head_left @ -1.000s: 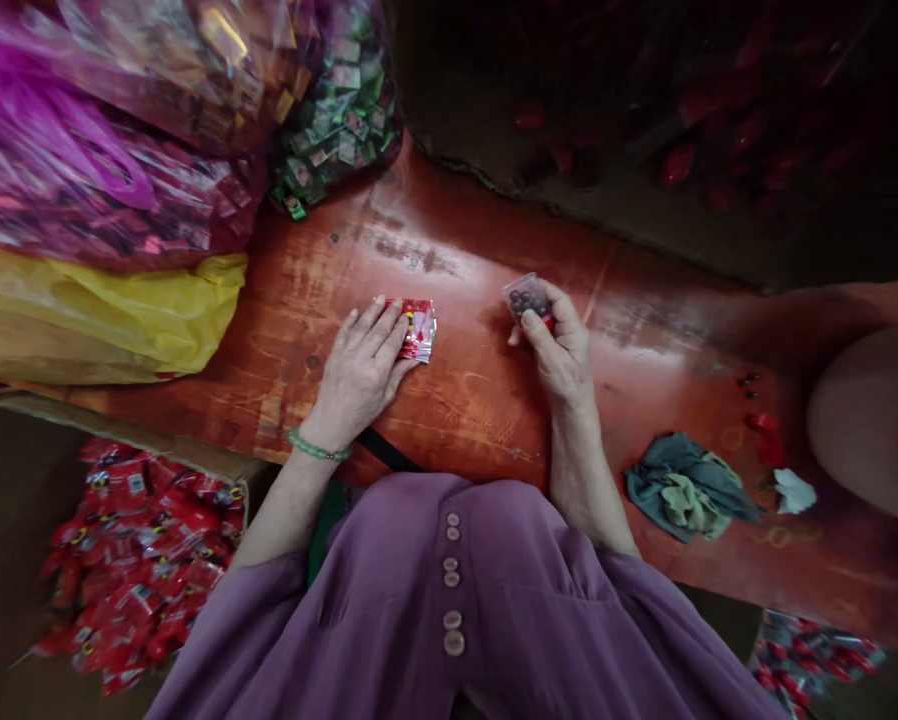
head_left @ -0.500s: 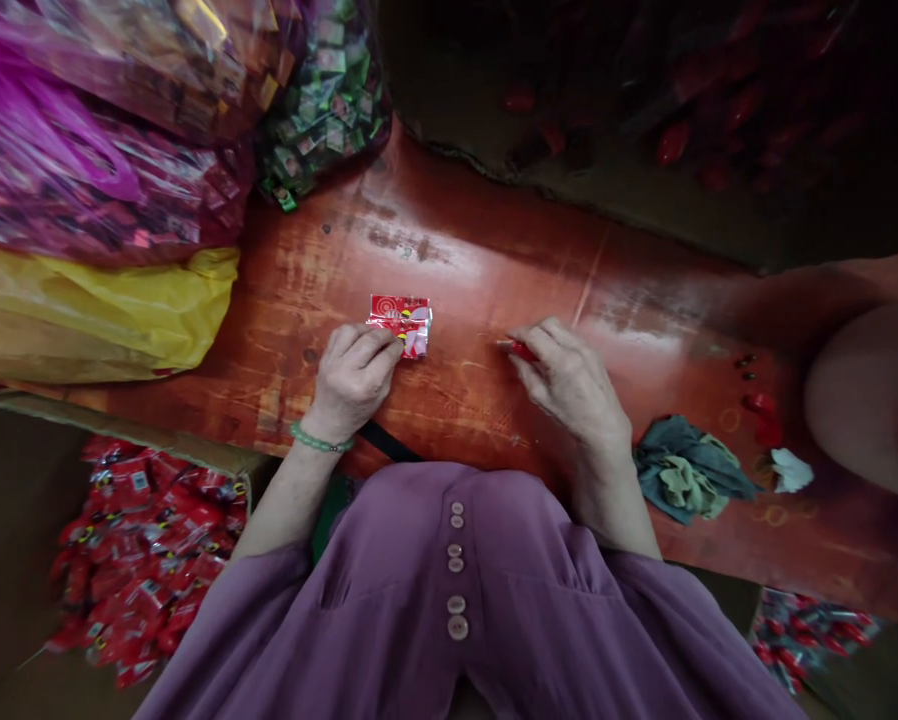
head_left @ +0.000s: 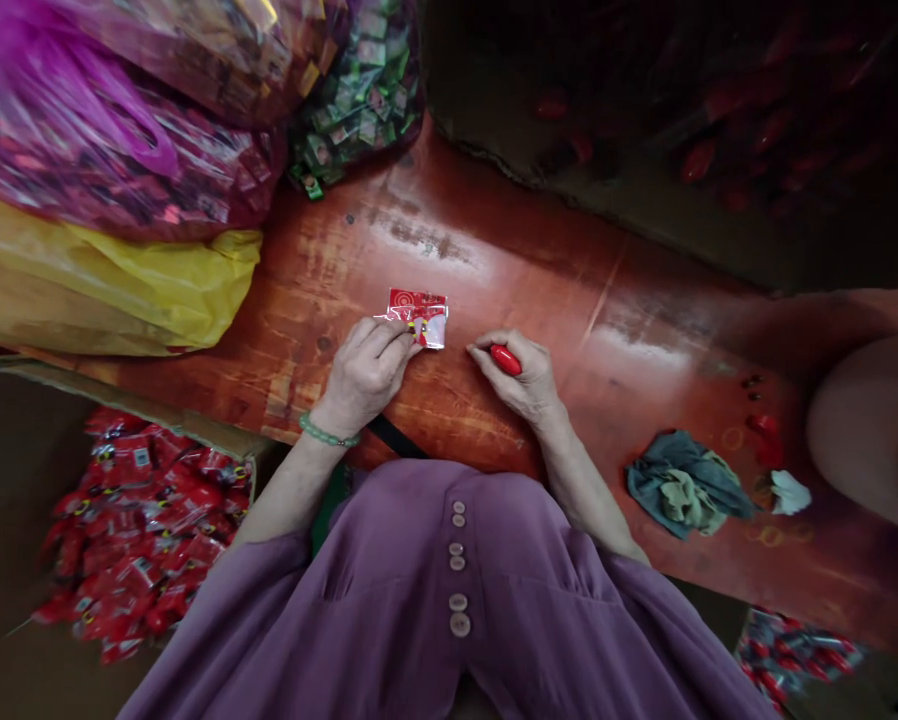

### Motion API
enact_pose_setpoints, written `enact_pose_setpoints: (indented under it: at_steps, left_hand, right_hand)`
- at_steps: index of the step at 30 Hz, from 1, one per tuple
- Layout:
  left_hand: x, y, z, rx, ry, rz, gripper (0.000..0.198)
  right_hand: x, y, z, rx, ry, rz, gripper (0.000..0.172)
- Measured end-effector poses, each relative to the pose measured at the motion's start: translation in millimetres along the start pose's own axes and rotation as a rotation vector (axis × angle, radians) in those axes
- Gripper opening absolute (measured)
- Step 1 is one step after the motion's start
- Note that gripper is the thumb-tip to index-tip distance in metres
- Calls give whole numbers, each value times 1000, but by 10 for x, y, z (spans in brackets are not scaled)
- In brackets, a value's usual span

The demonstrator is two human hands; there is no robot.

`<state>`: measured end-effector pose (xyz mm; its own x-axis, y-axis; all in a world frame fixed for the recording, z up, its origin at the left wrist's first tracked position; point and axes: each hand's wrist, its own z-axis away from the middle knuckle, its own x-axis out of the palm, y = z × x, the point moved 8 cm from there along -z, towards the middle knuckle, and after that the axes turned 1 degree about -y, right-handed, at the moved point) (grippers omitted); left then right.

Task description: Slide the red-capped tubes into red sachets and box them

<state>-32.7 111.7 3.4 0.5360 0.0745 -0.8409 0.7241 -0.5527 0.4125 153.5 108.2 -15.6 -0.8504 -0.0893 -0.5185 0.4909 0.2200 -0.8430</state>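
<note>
On the red-brown wooden table [head_left: 434, 405] lies a small red and white printed packet [head_left: 428, 312] in clear plastic. My left hand [head_left: 372, 368], with a green bead bracelet [head_left: 329, 432] at its wrist, pinches the packet's lower left edge. To the right of it, my right hand [head_left: 522, 380] is closed around a glossy red oval object [head_left: 506, 360], which shows between thumb and fingers. A gap of bare wood separates the two hands.
Plastic bags full of small packets [head_left: 194, 180] and a yellow bag [head_left: 186, 290] stand at the left. Below them is a carton of red packets [head_left: 149, 530]. A grey-green cloth [head_left: 685, 485] and a large pale rounded container [head_left: 869, 430] are at the right.
My right hand has moved left toward the packet, and the red object now shows more fully in its grip. My left hand stays at the packet. The whole view has shifted slightly.
</note>
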Motion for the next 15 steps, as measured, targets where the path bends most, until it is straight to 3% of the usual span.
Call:
enact_pose_setpoints:
  at_steps: [4, 8, 12, 15]
  left_hand:
    - [-107, 33, 16, 38, 119, -7, 13]
    - [-265, 130, 31, 117, 181, 101, 9]
    - [-477, 233, 66, 205, 284, 135, 18]
    - [-561, 263, 93, 245, 326, 140, 23]
  right_hand:
    - [5, -281, -219, -63, -61, -98, 8]
    - [110, -516, -491, -106, -263, -298, 18]
    - [376, -581, -517, 16, -594, -558, 22]
    - [496, -578, -439, 116, -685, -681, 23]
